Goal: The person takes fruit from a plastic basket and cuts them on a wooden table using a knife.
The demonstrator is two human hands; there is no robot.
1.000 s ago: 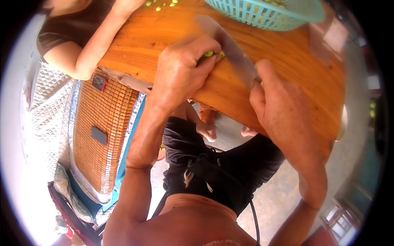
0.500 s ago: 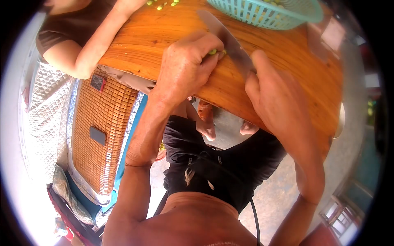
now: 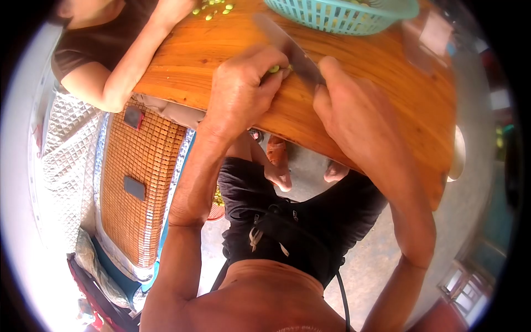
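Over the wooden table, my left hand is closed on a small green fruit, which shows between thumb and fingers. My right hand grips a broad knife by its handle end; the handle is hidden in my fist. The blade slants up and left, its flat part right beside my left fingertips. Whether the edge touches the fruit cannot be made out. Several green pieces lie on the table beyond my left hand.
A turquoise basket with green pieces in it stands at the table's far side. Another person's forearm rests at the table's left edge. A pink-white packet lies at the right. Below left is a woven mat.
My right hand and the knife have shifted left and slightly up, closer to my left hand. The basket and table appear a little further left in view. Both hands keep their grip.
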